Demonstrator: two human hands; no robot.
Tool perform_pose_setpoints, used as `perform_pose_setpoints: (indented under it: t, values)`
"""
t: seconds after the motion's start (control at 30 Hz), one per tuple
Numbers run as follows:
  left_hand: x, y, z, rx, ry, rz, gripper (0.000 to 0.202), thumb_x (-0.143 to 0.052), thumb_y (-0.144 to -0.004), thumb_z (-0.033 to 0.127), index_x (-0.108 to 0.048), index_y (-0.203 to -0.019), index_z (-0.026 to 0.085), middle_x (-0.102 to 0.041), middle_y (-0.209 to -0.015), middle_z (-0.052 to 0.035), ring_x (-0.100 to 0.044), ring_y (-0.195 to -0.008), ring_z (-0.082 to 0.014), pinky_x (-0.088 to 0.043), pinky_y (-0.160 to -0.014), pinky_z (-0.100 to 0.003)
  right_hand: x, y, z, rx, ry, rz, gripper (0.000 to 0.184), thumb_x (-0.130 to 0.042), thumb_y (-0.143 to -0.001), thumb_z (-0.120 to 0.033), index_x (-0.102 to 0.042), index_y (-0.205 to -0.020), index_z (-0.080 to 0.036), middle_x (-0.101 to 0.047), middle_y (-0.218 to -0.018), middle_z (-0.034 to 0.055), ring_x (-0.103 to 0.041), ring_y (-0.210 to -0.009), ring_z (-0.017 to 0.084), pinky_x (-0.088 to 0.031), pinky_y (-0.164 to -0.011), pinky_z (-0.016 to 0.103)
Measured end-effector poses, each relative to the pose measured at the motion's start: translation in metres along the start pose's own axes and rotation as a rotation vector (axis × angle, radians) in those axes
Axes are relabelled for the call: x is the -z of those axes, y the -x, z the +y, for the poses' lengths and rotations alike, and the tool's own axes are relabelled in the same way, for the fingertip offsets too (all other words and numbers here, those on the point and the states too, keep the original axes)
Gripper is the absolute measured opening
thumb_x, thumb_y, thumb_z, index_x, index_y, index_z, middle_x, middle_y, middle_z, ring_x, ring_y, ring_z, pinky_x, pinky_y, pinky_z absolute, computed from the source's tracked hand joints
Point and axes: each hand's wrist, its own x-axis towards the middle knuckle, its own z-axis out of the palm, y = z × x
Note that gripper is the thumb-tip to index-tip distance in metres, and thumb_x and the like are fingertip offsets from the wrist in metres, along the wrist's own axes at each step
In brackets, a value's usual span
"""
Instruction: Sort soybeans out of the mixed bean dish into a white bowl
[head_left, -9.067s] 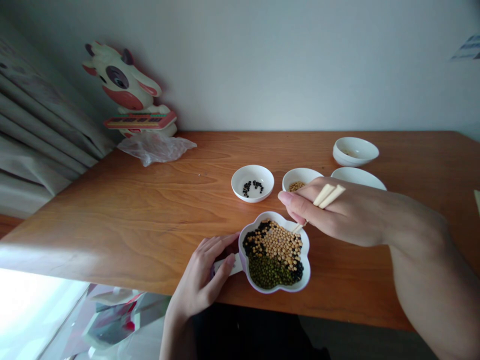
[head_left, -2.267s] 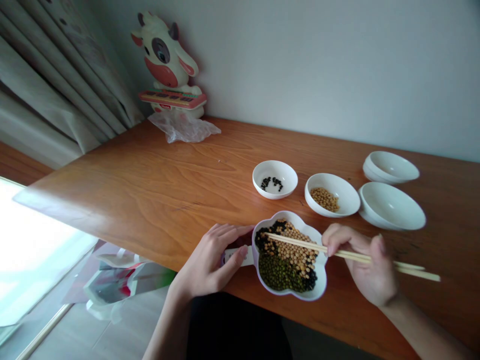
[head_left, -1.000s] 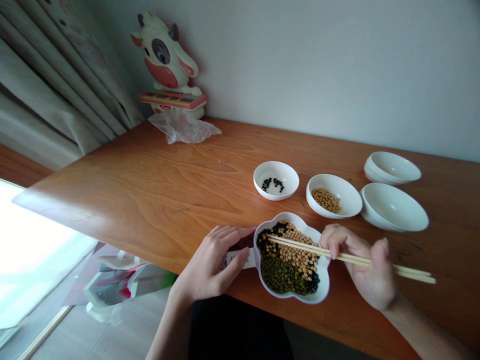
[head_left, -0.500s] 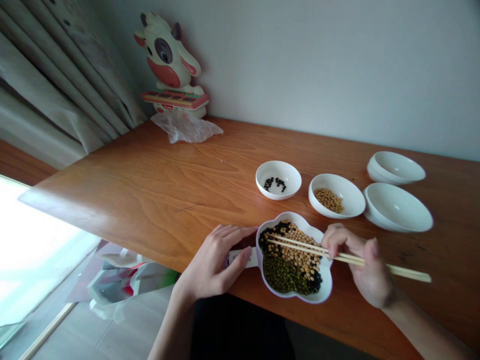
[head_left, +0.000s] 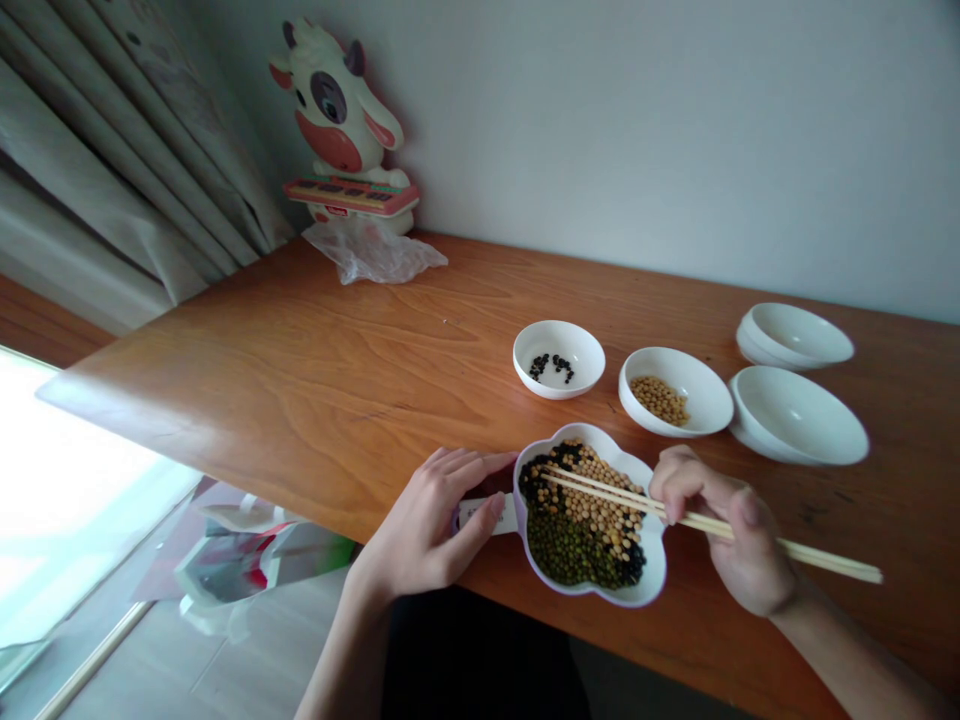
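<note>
Flower-shaped dish (head_left: pixel 651 545) at the table's (head_left: pixel 300 420) near edge, heaped with soybeans (head_left: pixel 592 505), mung beans (head_left: pixel 566 550) and black beans (head_left: pixel 541 478) in separate patches. Left hand (head_left: pixel 427 525) at 9 o'clock from the dish: fingers close together, gently curved toward the rim, thumb lying on a white tab (head_left: pixel 487 515) beside the dish, any print on it too small to read. Right hand (head_left: pixel 727 530) at 3 o'clock: thumb and fingers pinching wooden chopsticks (head_left: pixel 825 558), back ends out past the hand, tips nearly together above the beans toward 10 o'clock. Any bean between the tips impossible to make out; middle of the sticks partly hidden by the fingers.

At 12 o'clock, a small bowl (head_left: pixel 559 340) with a few black beans. At 1 o'clock, a bowl (head_left: pixel 675 355) with soybeans. At 2 o'clock, two more white bowls (head_left: pixel 799 415), (head_left: pixel 795 330), well apart from the dish. Far off at 10 o'clock, a cow figure (head_left: pixel 334 130) above a crumpled plastic bag (head_left: pixel 373 252). Curtain (head_left: pixel 127 170) cut off by the frame's left edge.
</note>
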Motion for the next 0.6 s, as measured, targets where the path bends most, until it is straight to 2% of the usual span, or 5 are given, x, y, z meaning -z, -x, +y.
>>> perform_pose_setpoints:
  t: [0.2,0.5,0.6]
  values:
    - [0.0,0.0,0.0,-0.005,-0.006,0.007,0.045,-0.058,-0.117,0.036,-0.068,-0.159,0.025,-0.084,-0.132,-0.0087,-0.078,-0.113,-0.0301,-0.053,-0.104,-0.044,-0.003,0.002,0.003,0.027,-0.034,0.028,0.066,-0.032,-0.118,-0.065,-0.075,-0.083,-0.028,-0.064,-0.076,0.0065,-0.057,-0.081,0.028,-0.045,-0.079,0.047]
    - [0.001,0.0,-0.001,0.011,-0.013,-0.006,0.045,-0.057,-0.117,0.038,-0.068,-0.158,0.024,-0.084,-0.132,-0.0105,-0.078,-0.114,-0.0312,-0.055,-0.105,-0.045,-0.011,0.0,-0.004,0.032,-0.081,0.115,0.064,-0.036,-0.118,-0.06,-0.075,-0.078,-0.029,-0.062,-0.067,0.0047,-0.055,-0.074,0.028,-0.044,-0.088,0.051]
    - [0.0,0.001,-0.001,0.004,-0.016,0.0,0.045,-0.058,-0.117,0.037,-0.068,-0.158,0.024,-0.084,-0.132,-0.0102,-0.078,-0.113,-0.0307,-0.056,-0.105,-0.045,-0.012,-0.003,-0.007,0.035,-0.097,0.151,0.065,-0.035,-0.118,-0.06,-0.075,-0.077,-0.029,-0.06,-0.065,0.0046,-0.054,-0.071,0.027,-0.045,-0.085,0.05]
